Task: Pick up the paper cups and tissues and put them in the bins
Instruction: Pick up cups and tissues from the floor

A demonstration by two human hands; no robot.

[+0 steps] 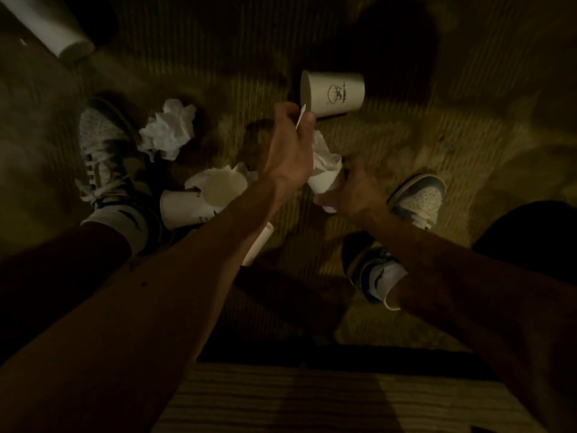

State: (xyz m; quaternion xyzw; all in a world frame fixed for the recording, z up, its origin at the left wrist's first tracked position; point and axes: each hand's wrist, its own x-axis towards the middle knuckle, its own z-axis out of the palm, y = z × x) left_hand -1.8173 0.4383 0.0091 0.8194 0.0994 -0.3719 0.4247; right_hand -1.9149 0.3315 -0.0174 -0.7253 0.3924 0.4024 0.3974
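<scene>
Your left hand (290,148) was pinched shut, thumb against forefinger, on a thin white scrap (300,117) that was too small and blurred to name; it could have been a cup rim or a bit of paper. Just past those fingertips lay a printed paper cup (335,93) on its side on the floor (437,135), mouth turned towards your hand, not touched as far as I could see. Your right hand (359,189), close beside the left, was curled around a cup stuffed with tissue (326,170), held off the floor.

Out from the left hand on its far side, a crumpled tissue (168,129) sat against your left shoe (106,148), and nearer you a cluster of cups (199,198) lay under your left forearm, with more tissue tucked behind them. Another pale cup (50,23) lay far beyond the left shoe, at the corner.

No bin showed anywhere, so I judged the job was in its gathering stage: one cup and some tissue in hand, most litter on the floor, nothing binned.
</scene>
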